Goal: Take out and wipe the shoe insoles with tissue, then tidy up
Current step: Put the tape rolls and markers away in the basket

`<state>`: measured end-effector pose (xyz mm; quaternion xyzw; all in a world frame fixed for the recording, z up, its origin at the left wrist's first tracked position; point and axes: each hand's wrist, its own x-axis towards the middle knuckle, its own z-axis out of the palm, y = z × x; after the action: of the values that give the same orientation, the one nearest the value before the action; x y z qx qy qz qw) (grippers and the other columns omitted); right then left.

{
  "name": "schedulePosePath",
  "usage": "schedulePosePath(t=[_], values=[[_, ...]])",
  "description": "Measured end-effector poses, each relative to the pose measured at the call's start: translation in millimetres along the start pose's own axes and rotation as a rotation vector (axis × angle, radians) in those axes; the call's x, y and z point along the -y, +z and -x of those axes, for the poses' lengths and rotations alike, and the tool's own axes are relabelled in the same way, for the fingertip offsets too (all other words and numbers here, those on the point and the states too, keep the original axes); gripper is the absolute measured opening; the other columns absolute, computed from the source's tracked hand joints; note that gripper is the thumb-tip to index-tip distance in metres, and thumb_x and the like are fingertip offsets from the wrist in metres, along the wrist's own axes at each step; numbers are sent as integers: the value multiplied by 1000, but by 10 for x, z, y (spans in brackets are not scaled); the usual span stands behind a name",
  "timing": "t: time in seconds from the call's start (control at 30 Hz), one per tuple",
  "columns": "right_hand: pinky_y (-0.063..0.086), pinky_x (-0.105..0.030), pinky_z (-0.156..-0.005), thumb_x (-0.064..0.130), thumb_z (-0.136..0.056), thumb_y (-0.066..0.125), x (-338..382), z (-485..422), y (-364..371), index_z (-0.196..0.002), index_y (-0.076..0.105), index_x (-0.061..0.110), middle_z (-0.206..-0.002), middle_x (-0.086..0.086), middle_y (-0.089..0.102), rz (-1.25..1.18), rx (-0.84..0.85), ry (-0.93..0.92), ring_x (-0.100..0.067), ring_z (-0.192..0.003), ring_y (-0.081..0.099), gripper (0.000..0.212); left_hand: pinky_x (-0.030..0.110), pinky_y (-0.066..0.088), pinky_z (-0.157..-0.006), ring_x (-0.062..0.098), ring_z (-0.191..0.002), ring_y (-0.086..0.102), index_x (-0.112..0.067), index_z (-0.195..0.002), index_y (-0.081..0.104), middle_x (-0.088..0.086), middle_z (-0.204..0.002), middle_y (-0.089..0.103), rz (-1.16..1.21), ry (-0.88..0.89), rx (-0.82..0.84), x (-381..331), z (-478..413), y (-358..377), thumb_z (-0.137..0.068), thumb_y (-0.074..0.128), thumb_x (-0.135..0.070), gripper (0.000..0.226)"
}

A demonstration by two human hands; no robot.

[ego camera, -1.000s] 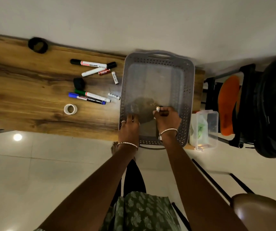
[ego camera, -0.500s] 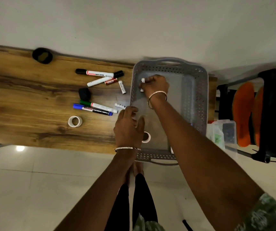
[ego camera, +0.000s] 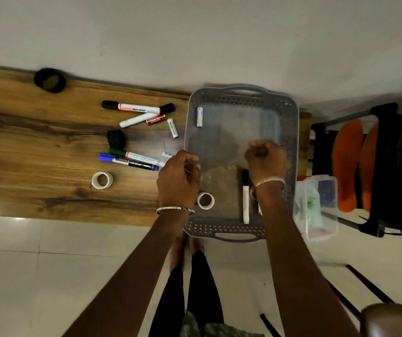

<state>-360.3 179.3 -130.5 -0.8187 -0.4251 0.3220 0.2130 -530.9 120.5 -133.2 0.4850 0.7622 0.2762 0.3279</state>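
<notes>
Head cam: looks like the tidy-up phase. You're loading loose stationery into the grey basket (ego camera: 290,122) at the right end of the table (ego camera: 37,147).
- Left hand (ego camera: 178,176) is at the basket's left rim, fingers curled. Can't tell if it's got anything.
- Right hand (ego camera: 265,159) is over the basket's middle, also curled, grip not visible. Can't tell.
- Orange insoles (ego camera: 347,164) stand on the black rack (ego camera: 387,166) to the right, well apart from both hands.

How to do it well, imo:
- Small battery (ego camera: 167,154) is just beside your left hand, so take it first.
- Batts roll, so set them low against a basket wall, don't drop.
- Lay markers lengthwise, parallel to the one inside.

Containers:
- Basket: white battery (ego camera: 199,116) in the far-left corner, tape roll (ego camera: 205,200) near-left, white marker (ego camera: 245,206) by your right wrist. Sth more is under the wrist, can't ID.
- Clear box (ego camera: 321,207), just right of the basket: sth green inside, too blurry to ID.

On the table:
- whiteboard marker (ego camera: 138,108)
- plain white marker (ego camera: 134,120)
- red battery (ego camera: 155,119)
- upright white battery (ego camera: 172,128)
- green marker (ego camera: 136,155)
- blue marker (ego camera: 128,162)
- second tape roll (ego camera: 102,180)
- black tape (ego camera: 49,80)
</notes>
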Motion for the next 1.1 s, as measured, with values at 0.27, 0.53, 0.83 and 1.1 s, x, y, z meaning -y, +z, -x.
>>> schedulePosePath(t=[0.27, 0.53, 0.83, 1.1], values=[[51, -37, -81, 35, -82, 77, -652, 793, -216, -109, 65, 16, -104, -9, 71, 426, 189, 94, -33, -97, 67, 36, 29, 52, -75, 15, -84, 68, -22, -96, 68, -6, -93, 72, -121, -6, 207, -115, 221, 217, -85, 71, -13, 15], [51, -38, -84, 25, -86, 72, -706, 756, -91, -105, 66, 14, -102, -11, 72, 438, 169, 143, -35, -100, 66, 23, 37, 51, -79, 30, -100, 65, -19, -111, 65, 7, -117, 62, -406, -12, 396, -89, 401, 319, -85, 69, -5, 29], [53, -34, -81, 28, -79, 81, -254, 69, -147, -87, 71, 16, -87, -4, 74, 182, -17, 69, -25, -88, 70, 17, 34, 47, -78, 30, -102, 64, -18, -116, 64, 6, -116, 61, -426, -1, 385, -127, 328, 305, -87, 65, -8, 31], [56, -33, -82, 27, -72, 86, -118, -331, -94, -90, 74, 15, -90, -6, 75, 131, -11, 52, -22, -86, 71, 24, 40, 52, -86, 34, -110, 59, -15, -127, 56, 9, -128, 54, -588, 17, 479, -162, 374, 274, -83, 77, -20, 50]])
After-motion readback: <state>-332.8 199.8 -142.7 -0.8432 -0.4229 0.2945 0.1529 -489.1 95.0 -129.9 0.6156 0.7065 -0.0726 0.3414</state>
